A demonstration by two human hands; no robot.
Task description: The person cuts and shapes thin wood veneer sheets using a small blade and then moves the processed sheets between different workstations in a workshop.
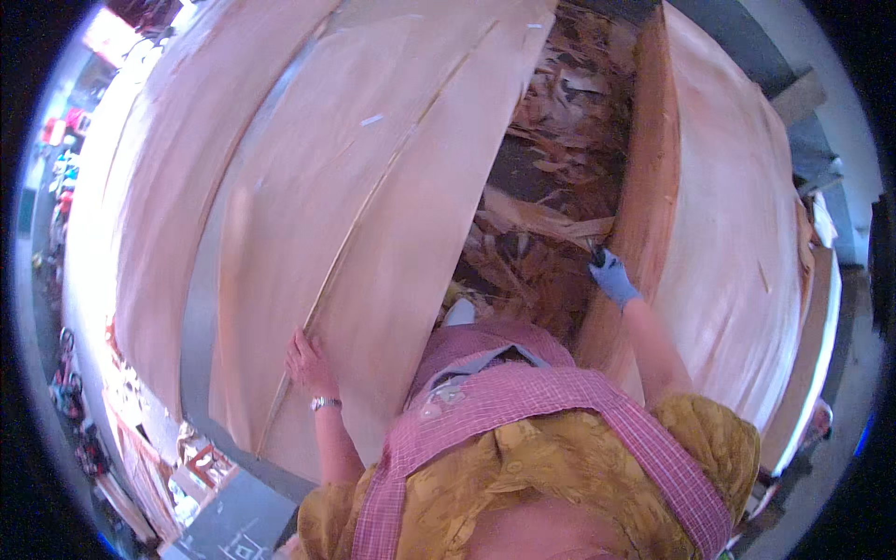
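Note:
My bare left hand [311,366], with a metal watch at the wrist, lies with its fingers stretched out on a broad, thin wood veneer sheet [411,271]. Its fingertips touch a long narrow seam or strip [359,229] running along that sheet. My right hand [613,278], in a blue-grey glove, is closed around a small dark-handled tool [597,254]; its tip is too small to make out. Close to the tool ends a pale torn veneer strip [541,217], lying over the gap beside the tall veneer stack [728,233].
Brown veneer scraps [574,103] litter the floor in the gap between the sheets and the stack. More veneer [201,168] lies farther left. A grey box-like surface [238,513] stands at lower left. My white shoe [458,314] shows beneath the pink checked apron [523,392].

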